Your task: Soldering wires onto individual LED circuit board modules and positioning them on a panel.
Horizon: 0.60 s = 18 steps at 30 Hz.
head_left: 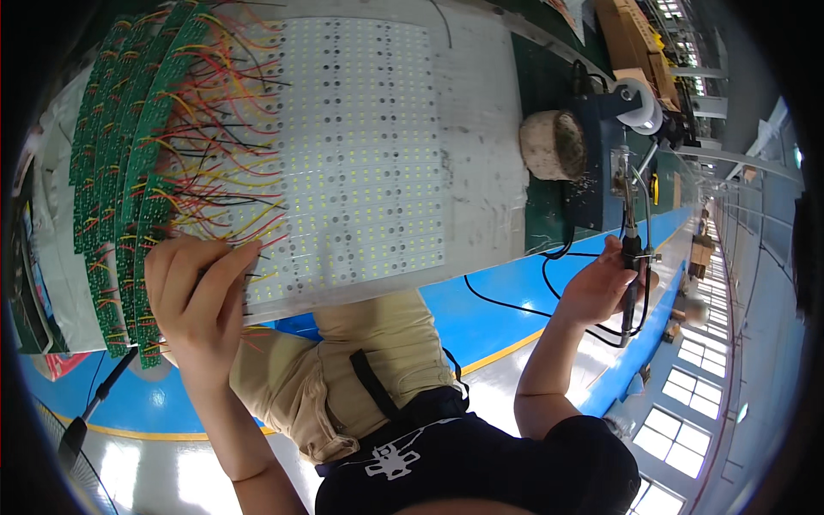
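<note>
My left hand (pixel 196 296) is at the lower left of the bench. Its thumb and forefinger are pinched on a thin wire (pixel 269 244) at the edge of a white LED panel (pixel 360 154). Beside that hand lie long green circuit boards (pixel 129 172) in overlapping rows, with many red, yellow and black wires (pixel 225 142) fanning over the panel. On the right, the fingers of my right hand (pixel 596 285) wrap round a soldering iron (pixel 632 249) with a metal feed tube. The iron points up toward its stand, apart from the panel.
A blue-grey stand (pixel 592 202) holds a white reel (pixel 640 106) at the right. Against it sits a pale round cup (pixel 545 148), with small specks nearby. Black cable (pixel 506 302) loops below the bench edge. Cardboard boxes (pixel 631 39) stand at the far right.
</note>
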{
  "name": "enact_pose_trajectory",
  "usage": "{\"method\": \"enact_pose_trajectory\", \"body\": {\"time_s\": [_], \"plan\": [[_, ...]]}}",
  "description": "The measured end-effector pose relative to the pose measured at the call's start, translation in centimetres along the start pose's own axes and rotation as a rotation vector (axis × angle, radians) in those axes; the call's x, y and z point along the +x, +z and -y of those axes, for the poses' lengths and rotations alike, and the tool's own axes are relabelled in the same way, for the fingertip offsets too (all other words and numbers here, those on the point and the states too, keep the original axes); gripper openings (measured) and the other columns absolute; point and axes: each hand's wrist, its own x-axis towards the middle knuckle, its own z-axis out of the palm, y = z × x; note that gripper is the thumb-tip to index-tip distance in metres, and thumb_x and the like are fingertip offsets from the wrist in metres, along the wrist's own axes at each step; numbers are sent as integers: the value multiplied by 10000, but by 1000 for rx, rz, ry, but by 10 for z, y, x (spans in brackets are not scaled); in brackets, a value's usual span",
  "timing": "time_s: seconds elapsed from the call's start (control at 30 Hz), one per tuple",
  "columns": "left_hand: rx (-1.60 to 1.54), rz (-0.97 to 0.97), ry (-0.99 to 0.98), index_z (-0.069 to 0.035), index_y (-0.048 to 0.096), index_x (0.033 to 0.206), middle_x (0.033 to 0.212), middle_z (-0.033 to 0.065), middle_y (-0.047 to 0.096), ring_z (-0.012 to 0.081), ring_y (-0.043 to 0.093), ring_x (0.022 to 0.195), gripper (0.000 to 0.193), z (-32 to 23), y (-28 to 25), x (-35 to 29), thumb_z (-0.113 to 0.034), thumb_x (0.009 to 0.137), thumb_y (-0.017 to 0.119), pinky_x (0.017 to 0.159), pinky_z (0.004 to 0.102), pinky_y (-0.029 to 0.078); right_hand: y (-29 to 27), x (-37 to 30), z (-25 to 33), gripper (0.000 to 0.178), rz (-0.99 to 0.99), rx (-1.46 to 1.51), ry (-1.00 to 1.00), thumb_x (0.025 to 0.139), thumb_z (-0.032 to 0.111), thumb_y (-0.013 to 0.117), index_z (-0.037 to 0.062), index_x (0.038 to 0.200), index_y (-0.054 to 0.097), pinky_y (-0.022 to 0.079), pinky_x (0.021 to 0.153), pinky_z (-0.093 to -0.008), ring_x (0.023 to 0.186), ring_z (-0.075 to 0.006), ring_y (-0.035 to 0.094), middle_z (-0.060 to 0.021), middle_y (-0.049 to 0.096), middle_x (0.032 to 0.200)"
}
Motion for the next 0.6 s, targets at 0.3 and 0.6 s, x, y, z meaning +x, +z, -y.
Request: {"method": "enact_pose_trajectory", "body": {"time_s": [0.3,0.6], "plan": [[-31,-10,4,-57,659,835,769,52,533,234,496,759,244,1,1,3,32,609,677,674,361,394,-18,-22,-4,284,-27,-379,158,859,215,618,34,905,404,494,629,-306,632,-180,585,-152,597,742],[-51,-42,26,-80,658,801,748,35,545,232,521,756,217,6,2,1,-35,590,683,678,353,395,-11,-17,3,155,118,50,190,929,203,460,59,986,473,428,613,-317,675,-201,524,-132,551,747]]}}
